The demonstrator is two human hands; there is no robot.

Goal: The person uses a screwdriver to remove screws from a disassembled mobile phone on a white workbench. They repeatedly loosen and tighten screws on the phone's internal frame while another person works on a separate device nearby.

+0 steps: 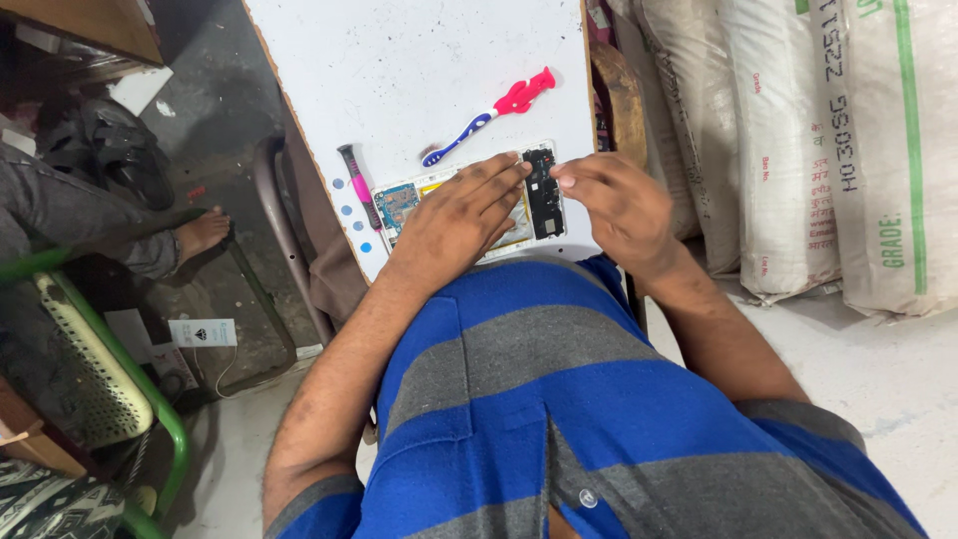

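In the head view, a narrow white table (399,60) ran away from the person, its near edge against the blue-and-grey striped shirt (559,399) and its chipped left edge dropping to a grey floor. Stacked woven sacks (798,140) crowded the right side, leaving little room there; the far half of the tabletop lay bare.

An opened phone (469,205) lay flat at the near edge, back cover off, showing a blue circuit board at its left end and a black board at its right. The left hand (454,220) rested palm-down across its middle, fingers spread and pressing on it. The right hand (614,205) hovered just beside the phone's right end, thumb and forefinger pinched together; whether they held anything was too small to tell.

A pink-handled screwdriver (357,185) lay just left of the phone; a blue, white and red toothbrush (489,115) lay behind it.
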